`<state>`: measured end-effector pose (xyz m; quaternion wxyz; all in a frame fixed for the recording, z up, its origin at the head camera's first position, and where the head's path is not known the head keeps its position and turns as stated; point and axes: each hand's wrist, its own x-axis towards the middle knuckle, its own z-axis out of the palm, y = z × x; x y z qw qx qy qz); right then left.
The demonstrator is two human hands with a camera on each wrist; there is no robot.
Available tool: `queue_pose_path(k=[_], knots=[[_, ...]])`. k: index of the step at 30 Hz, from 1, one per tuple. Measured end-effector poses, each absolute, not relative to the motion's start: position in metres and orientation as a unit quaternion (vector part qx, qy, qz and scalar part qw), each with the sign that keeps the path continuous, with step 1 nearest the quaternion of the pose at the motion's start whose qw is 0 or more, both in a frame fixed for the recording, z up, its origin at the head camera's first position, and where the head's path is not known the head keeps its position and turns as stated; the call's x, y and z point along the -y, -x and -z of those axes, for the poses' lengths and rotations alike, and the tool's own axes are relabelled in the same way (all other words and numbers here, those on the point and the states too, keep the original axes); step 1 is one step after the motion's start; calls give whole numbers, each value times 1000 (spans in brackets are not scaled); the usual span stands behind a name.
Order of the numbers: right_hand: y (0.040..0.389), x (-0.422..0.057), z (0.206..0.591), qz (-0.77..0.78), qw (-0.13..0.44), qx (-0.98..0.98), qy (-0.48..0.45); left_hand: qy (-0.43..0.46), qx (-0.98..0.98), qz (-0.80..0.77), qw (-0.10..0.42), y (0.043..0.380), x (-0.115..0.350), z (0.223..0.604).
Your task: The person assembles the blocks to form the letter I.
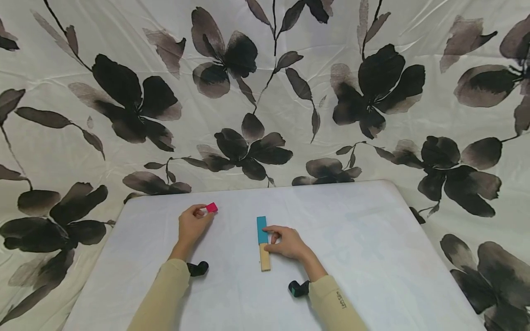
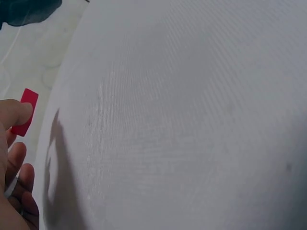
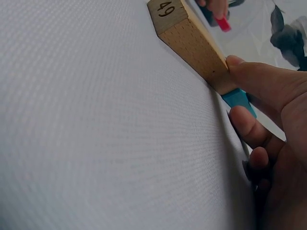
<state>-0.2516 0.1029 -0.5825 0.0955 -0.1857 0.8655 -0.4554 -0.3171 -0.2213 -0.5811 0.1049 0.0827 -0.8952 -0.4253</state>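
My left hand [image 1: 193, 226] pinches a small red block [image 1: 212, 208] between thumb and fingers, near the table's far left part. In the left wrist view the thumb presses on the red block's face [image 2: 28, 111], and the other fingers are bent. A blue block [image 1: 262, 230] and a plain wooden block [image 1: 265, 258] lie end to end in a line at mid-table. My right hand [image 1: 290, 242] is at their right side, index finger touching the blue block and thumb touching the wooden one. The wooden block's end is marked "49" in the right wrist view.
A white table [image 1: 352, 220] carries the blocks. Behind and around it hangs a pale cloth with dark flowers [image 1: 248, 151]. Black wrist devices [image 1: 198, 268] show below both hands, at the cuffs of beige sleeves [image 1: 163, 294].
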Motion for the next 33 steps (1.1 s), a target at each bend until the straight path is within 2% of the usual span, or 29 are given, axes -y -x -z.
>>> queue_pose_path(k=[19,33], knots=[[253,-103,583,443,100,-872,182,-32,894,444,55,328,202,574],[253,-103,582,445,99,-872,179,-3,900,432,55,336,185,571]])
